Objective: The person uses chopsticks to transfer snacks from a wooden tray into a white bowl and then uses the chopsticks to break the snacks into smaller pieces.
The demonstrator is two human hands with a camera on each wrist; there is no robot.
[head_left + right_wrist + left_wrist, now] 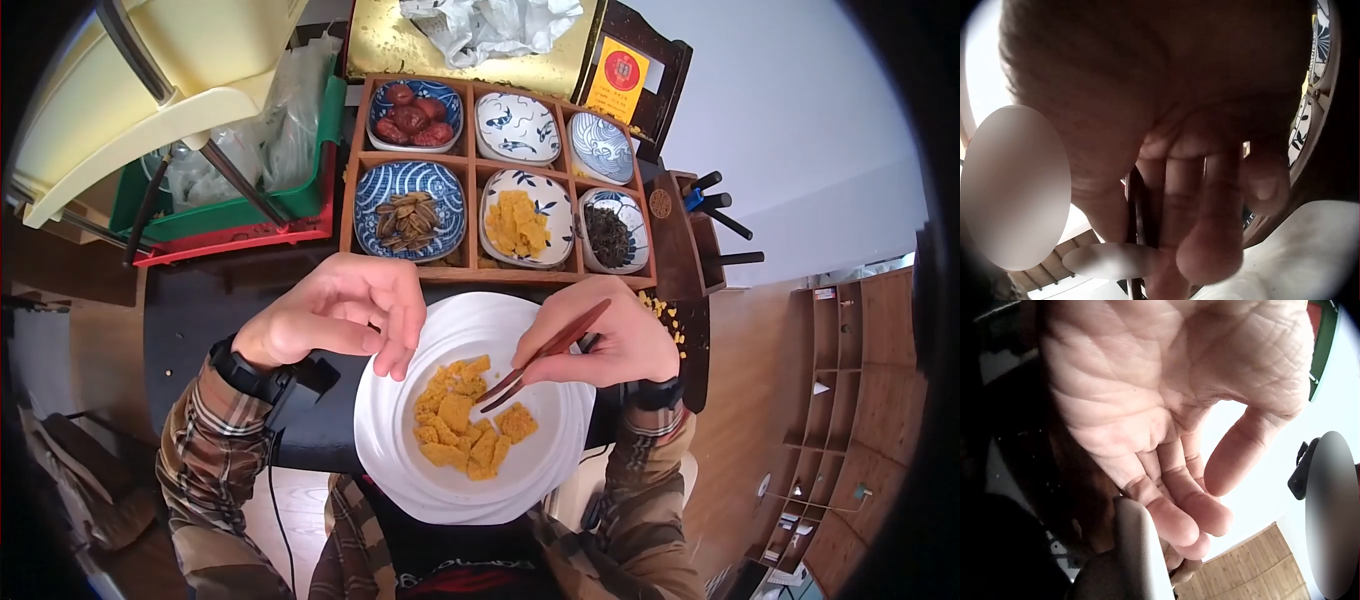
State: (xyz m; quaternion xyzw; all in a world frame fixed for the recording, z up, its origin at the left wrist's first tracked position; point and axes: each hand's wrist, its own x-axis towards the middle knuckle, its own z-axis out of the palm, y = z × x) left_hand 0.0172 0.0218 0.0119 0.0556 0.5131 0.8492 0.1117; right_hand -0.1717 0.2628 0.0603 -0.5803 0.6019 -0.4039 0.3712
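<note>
A white plate point(385, 455) holds several flat, crumbly yellow-orange pieces point(455, 412), some heaped together and one piece point(516, 423) apart on the right. My right hand point(615, 335) pinches dark red wooden tweezers point(570, 334) over the plate's right side. Their tips point down and left, close over the pieces. In the right wrist view, the tweezers point(1136, 215) run between thumb and fingers. Over the plate's upper left rim hangs my left hand point(340, 308), fingers loosely bent. The left wrist view shows that palm point(1147, 369) with nothing in it.
Behind the plate stands a divided wooden box point(470, 175) with bowls of red dates point(410, 118), brown seeds point(408, 220), yellow pieces point(517, 224) and dark leaves point(606, 237). Yellow crumbs point(672, 322) lie at right. A green crate point(325, 150) stands at left.
</note>
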